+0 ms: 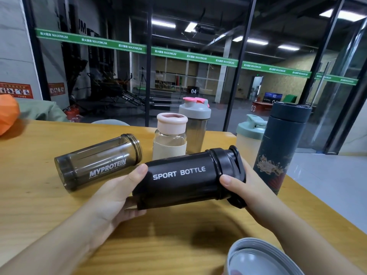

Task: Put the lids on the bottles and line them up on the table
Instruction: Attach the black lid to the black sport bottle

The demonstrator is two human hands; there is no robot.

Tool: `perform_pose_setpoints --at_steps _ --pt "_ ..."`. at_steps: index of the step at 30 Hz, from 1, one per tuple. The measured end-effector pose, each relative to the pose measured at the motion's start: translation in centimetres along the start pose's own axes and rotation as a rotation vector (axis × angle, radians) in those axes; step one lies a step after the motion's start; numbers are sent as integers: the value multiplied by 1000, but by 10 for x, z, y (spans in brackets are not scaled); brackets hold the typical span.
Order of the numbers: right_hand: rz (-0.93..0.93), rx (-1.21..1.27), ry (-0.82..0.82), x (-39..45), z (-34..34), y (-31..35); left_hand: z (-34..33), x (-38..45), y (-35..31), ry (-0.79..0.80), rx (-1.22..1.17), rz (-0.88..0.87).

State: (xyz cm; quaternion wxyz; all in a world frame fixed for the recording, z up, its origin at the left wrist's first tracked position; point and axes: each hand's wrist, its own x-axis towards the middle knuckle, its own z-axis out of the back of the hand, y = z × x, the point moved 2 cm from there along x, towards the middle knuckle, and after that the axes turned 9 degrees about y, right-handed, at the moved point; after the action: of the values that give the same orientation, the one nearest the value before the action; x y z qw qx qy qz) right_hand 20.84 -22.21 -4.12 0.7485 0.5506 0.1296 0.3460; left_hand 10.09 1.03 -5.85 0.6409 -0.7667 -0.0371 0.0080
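A black bottle marked SPORT BOTTLE (182, 179) is held sideways above the table. My left hand (121, 195) grips its base end. My right hand (236, 187) grips its black lid (230, 157), which sits on the bottle's neck. A smoky MYPROTEIN bottle (97, 163) lies on its side without a lid, mouth pointing back right. Behind stand a glass bottle with a pink lid (170, 135), a grey shaker with a pink-tabbed lid (195, 124), a pale shaker with a green lid (249, 137) and a dark flowered flask (278, 147) with its cap on.
A grey lid (260, 259) lies upside down at the front right of the wooden table (39, 195). An orange object (8, 114) sits at the far left. The table's right edge runs close past the flask. Glass walls stand behind.
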Motion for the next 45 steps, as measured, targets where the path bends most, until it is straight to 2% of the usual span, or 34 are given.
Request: perform_pose_setpoints --at_steps 2,6,13,18,20,22,26,30,33,37,45 --pt "-21 0 20 -1 0 1 0 0 -2 -21 68 1" --pt "-62 13 11 0 -2 -3 1 2 1 -18 20 -5" --pt "-108 58 3 2 1 -5 6 2 -1 123 -27 -127" --pt "-229 233 86 1 -2 -6 3 2 -4 65 146 -243" --pt "-237 259 73 1 -2 -7 1 1 -5 67 184 -267" --pt "-197 246 44 3 -1 -9 1 1 -5 61 152 -259" --pt "-91 165 7 4 -1 -6 4 2 -4 -50 -21 -187" --pt "-51 99 -26 4 0 -7 2 -1 -2 -12 -89 -45" --pt "-40 44 -38 4 0 -6 -2 -3 0 16 -59 15" --pt "-27 20 -24 3 0 -4 -4 -2 1 5 -38 12" --pt "-48 119 -27 4 3 -5 -3 1 1 84 56 -17"
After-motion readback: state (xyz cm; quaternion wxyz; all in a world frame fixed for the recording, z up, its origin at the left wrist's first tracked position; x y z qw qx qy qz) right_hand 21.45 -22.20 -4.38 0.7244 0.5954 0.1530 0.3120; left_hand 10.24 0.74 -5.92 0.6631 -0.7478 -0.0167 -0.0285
